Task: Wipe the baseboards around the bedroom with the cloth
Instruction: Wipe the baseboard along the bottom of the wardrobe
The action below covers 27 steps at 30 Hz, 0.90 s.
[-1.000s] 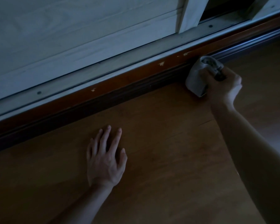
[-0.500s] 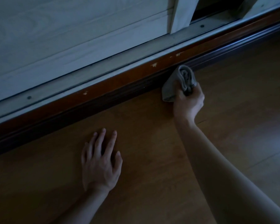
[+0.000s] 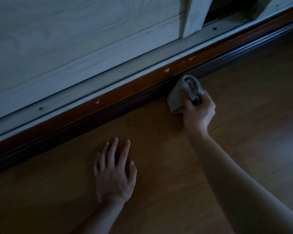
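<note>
— What's underfoot?
— A brown wooden floor (image 3: 159, 132), with plank seams showing at the right.
— And above it?
— Pale wood-grain sliding panels (image 3: 74, 48) standing in a grey track (image 3: 125, 72) dotted with dark screws (image 3: 40, 108). A dark gap (image 3: 227, 9) opens between two panels.

The left hand (image 3: 114, 173) lies palm down, near and left, fingers straight and slightly spread, pointing far. The right arm reaches in from the near right corner (forearm bare, nearly straight) to the right hand (image 3: 199, 112), farther off, fingers curled round the cloth (image 3: 179, 97).
</note>
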Motion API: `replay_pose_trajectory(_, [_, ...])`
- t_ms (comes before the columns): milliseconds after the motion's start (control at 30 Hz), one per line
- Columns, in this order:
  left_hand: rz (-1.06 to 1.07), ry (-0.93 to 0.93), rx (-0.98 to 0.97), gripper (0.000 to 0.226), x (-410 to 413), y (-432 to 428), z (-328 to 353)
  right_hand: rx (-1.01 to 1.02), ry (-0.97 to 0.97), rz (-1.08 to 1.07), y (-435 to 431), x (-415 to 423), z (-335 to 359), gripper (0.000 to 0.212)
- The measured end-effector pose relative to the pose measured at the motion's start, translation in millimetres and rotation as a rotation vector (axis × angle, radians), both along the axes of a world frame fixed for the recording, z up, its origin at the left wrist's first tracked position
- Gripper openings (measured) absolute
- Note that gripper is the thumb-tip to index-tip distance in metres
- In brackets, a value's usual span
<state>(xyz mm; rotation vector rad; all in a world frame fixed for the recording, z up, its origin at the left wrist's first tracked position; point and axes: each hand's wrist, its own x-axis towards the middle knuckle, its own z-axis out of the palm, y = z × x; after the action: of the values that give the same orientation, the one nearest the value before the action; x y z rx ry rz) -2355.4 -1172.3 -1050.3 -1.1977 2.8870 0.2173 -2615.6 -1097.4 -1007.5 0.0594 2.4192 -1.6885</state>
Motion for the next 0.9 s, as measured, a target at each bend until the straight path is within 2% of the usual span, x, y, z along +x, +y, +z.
replay_pose_trajectory(100, [-0.013,-0.009,-0.009,0.059,0.3,0.4,-1.3,-0.007,-0.016,-0.166,-5.2,-9.9,2.2,0.011])
replay_pose_trajectory(167, [-0.024,-0.005,-0.010,0.059,0.7,-1.0,-2.0,-0.023,-0.032,-0.154,-17.2,3.8,2.6,0.015])
replay_pose_trajectory(300, [-0.021,-0.002,-0.003,0.059,-1.0,-1.5,0.4,-0.008,-0.056,0.050,-25.8,36.5,1.0,0.009])
replay_pose_trajectory(433, [-0.009,0.001,0.025,0.058,-1.1,-1.6,3.8,0.061,-0.027,0.311,-11.2,33.6,10.2,0.012])
replay_pose_trajectory(533, [0.103,0.033,0.090,0.057,-22.1,1.9,16.2,0.072,-0.037,0.356,5.0,17.5,16.6,0.014])
replay_pose_trajectory(700, [-0.173,0.203,0.274,0.056,-105.3,37.5,15.5,0.056,0.035,0.325,24.5,-15.0,17.6,0.016])
replay_pose_trajectory(800, [-0.197,0.068,0.181,0.059,-120.7,45.8,6.5,0.068,0.100,0.312,35.3,-42.0,16.6,0.017])
replay_pose_trajectory(900, [-0.212,0.014,0.111,0.060,-120.4,45.1,3.0,0.079,0.192,0.364,37.1,-65.5,14.2,0.019])
